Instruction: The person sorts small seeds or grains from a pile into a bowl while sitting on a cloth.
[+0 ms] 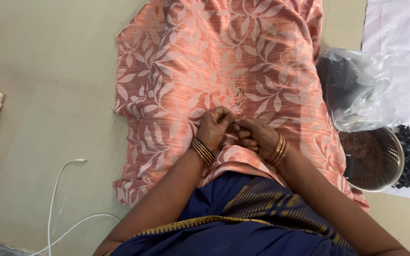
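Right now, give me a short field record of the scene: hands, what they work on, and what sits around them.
left hand: fingers pinched together over the cloth
right hand: touching the left hand, fingers curled
held item: too small to tell
cloth: orange, leaf pattern, spread on the floor
dark seeds: scattered on the cloth
steel bowl: right of the cloth, brown grains inside
white cable: on the floor, left

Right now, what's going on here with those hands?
A person sits on the floor with an orange leaf-patterned cloth spread over the lap. The left hand and right hand meet at the middle of the cloth, fingertips pinched together over something too small to make out. A scatter of tiny dark seeds lies on the cloth just beyond them. To the right stand a steel bowl of brown grains and a plastic bag.
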